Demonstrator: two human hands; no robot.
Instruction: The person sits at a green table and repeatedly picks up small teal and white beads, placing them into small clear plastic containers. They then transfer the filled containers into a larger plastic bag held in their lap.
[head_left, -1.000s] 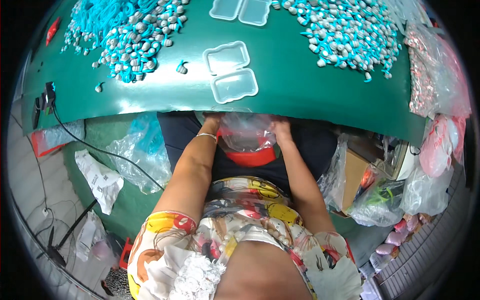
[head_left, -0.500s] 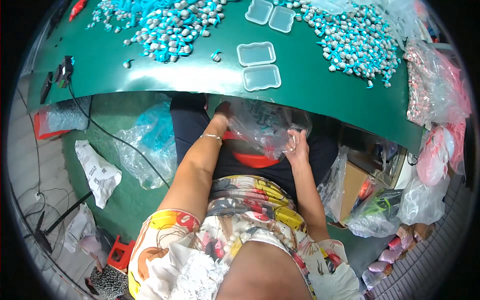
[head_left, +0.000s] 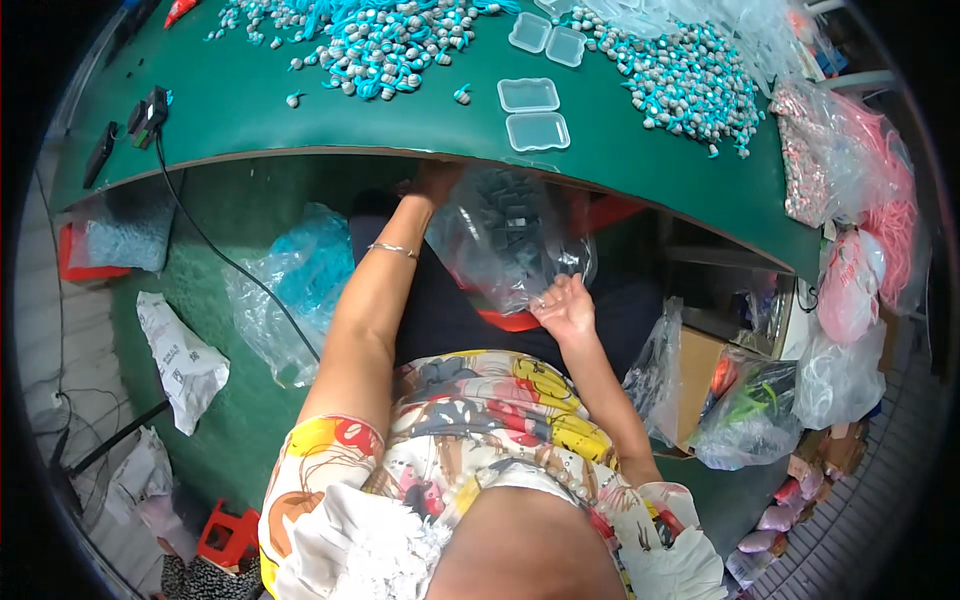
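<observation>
A large clear plastic bag (head_left: 470,235) hangs between my hands over my lap, below the table's near edge. Inside it lie several small grey, box-like pieces (head_left: 515,222), blurred by the film. My left hand (head_left: 434,184) is closed at the bag's left side, its fingertips hidden by the table edge and the plastic. At the bag's lower right rim my right hand (head_left: 566,306) pinches the film, palm turned up. A red surface (head_left: 510,321) shows beneath the bag, between my thighs.
The green table (head_left: 240,115) carries heaps of grey-and-turquoise pieces (head_left: 395,50) (head_left: 690,85) and open clear plastic cases (head_left: 537,131). Bags of pink cord (head_left: 880,230) hang off its right end. A black cable (head_left: 225,255) drops at left. A cardboard box (head_left: 700,375) stands right.
The view has shifted, with the table edge now higher. My right hand has come left and slightly nearer with the bag's rim. The bag has spread, showing the grey pieces more plainly.
</observation>
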